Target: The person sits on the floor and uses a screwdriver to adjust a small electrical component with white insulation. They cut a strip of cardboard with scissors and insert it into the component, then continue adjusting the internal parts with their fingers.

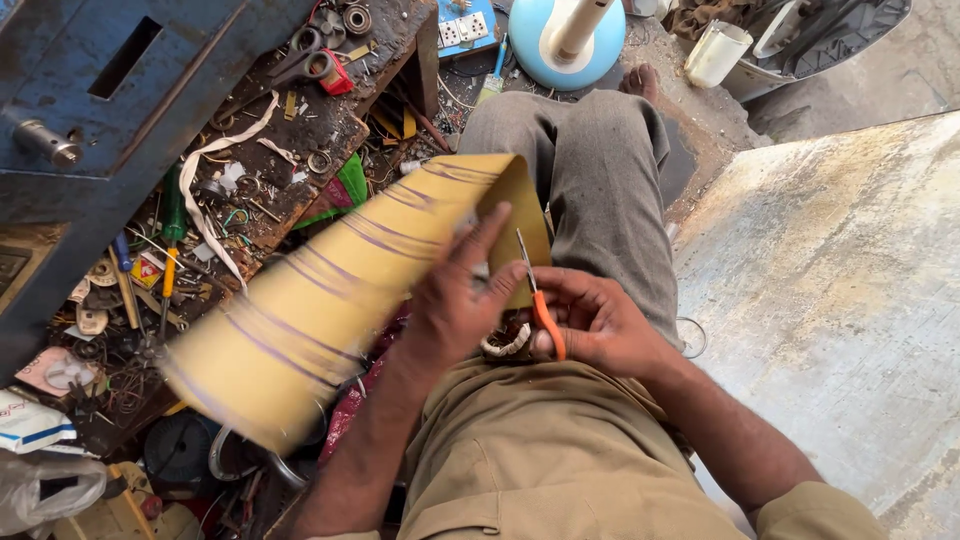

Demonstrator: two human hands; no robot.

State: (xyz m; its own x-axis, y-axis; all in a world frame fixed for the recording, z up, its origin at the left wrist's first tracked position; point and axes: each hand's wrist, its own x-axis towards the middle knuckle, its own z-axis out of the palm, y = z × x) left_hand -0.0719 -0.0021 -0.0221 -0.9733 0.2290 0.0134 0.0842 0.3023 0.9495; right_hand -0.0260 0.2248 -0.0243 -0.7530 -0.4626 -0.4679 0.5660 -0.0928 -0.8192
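Left hand (455, 300) lies flat w/ fingers spread on a long yellow-tan sheet of stiff paper w/ thin purple lines (330, 290), pressing and holding it over the person's lap. Sheet runs diagonally from lower left up to approx. centre of view, its far end curling over by the knee; it's motion-blurred, so edges aren't sharp.

Right hand (590, 320) is closed round a pair of orange-handled scissors w/ narrow steel blades (535, 290), fingers thru/around the handles. Blades point up, tips at the sheet's right edge just beside the left thumb; can't tell if they're parted or together.

Person sits w/ grey-trousered leg (600, 170) stretched fwd, tan shirt at bottom of view. To the left, a cluttered dark workbench (300, 130) carries washers, wire bits, white strips, a green-handled screwdriver (172, 225) and a second, dark pair of scissors (305, 55). A blue metal cabinet (90, 110) stands at far left. Ahead, a light-blue round fan base w/ cream pole (568, 40), a white cup (716, 52) near it. Pale worn slab (840, 300) on the right.
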